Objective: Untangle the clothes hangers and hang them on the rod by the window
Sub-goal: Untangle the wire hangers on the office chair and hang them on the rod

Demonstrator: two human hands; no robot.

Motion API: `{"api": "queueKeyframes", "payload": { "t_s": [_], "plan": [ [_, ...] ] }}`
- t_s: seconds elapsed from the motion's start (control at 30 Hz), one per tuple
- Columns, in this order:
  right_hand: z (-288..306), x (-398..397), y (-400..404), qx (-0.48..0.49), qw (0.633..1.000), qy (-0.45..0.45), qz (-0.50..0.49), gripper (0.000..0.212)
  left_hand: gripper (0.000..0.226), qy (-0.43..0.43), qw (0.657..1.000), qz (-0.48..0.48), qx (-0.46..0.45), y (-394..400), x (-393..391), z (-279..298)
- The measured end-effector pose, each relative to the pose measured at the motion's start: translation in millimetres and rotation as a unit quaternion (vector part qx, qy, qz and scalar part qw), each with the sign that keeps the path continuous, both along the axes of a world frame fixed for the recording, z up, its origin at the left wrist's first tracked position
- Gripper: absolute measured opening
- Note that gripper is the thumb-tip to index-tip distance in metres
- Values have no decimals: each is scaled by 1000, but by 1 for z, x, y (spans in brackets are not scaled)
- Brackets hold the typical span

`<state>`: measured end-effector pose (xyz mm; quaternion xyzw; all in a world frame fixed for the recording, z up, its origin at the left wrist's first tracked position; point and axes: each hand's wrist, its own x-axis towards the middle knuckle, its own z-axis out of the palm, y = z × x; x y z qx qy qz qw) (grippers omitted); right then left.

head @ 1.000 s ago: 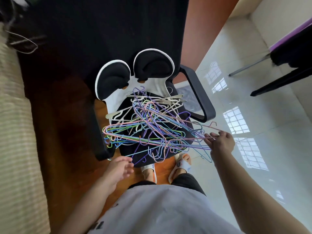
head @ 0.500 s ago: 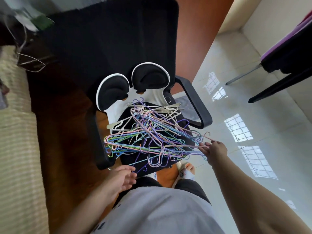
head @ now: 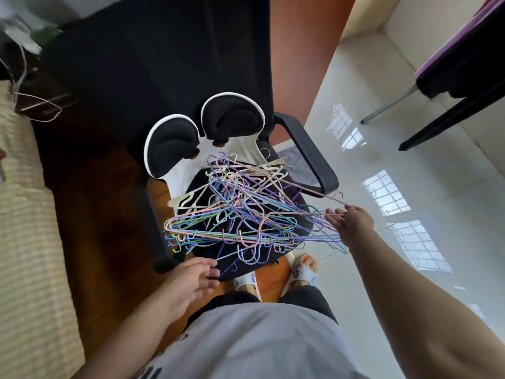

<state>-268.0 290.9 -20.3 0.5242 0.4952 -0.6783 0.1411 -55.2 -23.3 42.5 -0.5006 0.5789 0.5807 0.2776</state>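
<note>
On the chair seat sits the hangers in one knot, so my right hand pinches a pink hanger's end to draw it free while my left hand hovers slack-fingered by the near edge.

- My right hand has lifted its pinched pink hanger slightly up and out of the hanger tangle.
- My left hand has reached forward, fingers now touching a blue hanger.
</note>
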Motion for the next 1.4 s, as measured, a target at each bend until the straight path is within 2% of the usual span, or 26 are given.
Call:
{"api": "queueKeyframes", "payload": {
  "t_s": [0.17, 0.33, 0.43, 0.5, 0.57, 0.6, 0.67, 0.7, 0.77, 0.8, 0.83, 0.87, 0.9, 0.97, 1.03, 1.1, 1.2, 1.3, 1.4],
  "plan": [
    [44, 23, 8, -13, 999, 27, -29, 26, 23, 16, 999, -2, 41, 17, -14, 9],
    [92, 62, 6, -148, 978, 20, -145, 33, 21, 64, 991, -62, 95, 28, -37, 31],
    [118, 71, -25, -226, 963, 21, -147, 28, 23, 142, 973, -126, 135, 32, -63, 53],
    [132, 72, -55, -276, 952, 26, -131, 30, 45, 214, 948, -168, 164, 39, -86, 73],
    [141, 77, -88, -326, 941, 24, -83, 32, 66, 279, 920, -194, 193, 51, -110, 92],
    [147, 82, -107, -356, 933, 21, -49, 32, 64, 304, 915, -184, 193, 56, -122, 100],
    [149, 93, -134, -386, 922, 13, 28, 33, 38, 330, 927, -112, 141, 60, -140, 109],
    [147, 98, -142, -392, 915, 14, 89, 33, 26, 337, 934, -78, 83, 58, -145, 110],
    [143, 106, -145, -398, 877, 28, 267, 29, 22, 346, 936, -69, -17, 47, -144, 101],
    [131, 107, -141, -390, 853, 26, 347, 25, 23, 338, 938, -65, -47, 37, -137, 94],
    [120, 106, -133, -359, 844, 12, 399, 21, 23, 325, 941, -63, -74, 27, -129, 88],
    [104, 104, -124, -305, 859, -16, 411, 19, 22, 309, 944, -58, -104, 16, -117, 83],
    [83, 101, -111, -240, 888, -45, 389, 17, 23, 293, 945, -51, -133, 4, -104, 79],
    [44, 96, -79, -131, 950, -92, 269, 16, 24, 264, 946, -50, -183, -22, -77, 75],
    [13, 89, -43, -87, 976, -120, 158, 14, 25, 235, 949, -34, -209, -43, -53, 74],
    [-6, 82, -12, -53, 979, -142, 133, 15, 29, 223, 955, 5, -197, -51, -37, 75],
    [-26, 67, 11, 4, 976, -146, 160, 15, 33, 210, 956, 73, -192, -52, -24, 75],
    [-35, 49, 7, 5, 978, -123, 167, 8, 34, 192, 952, 110, -210, -55, -14, 71],
    [-50, 33, -8, -7, 975, -136, 175, 13, 33, 161, 955, 104, -227, -59, -2, 66]
  ]
}}
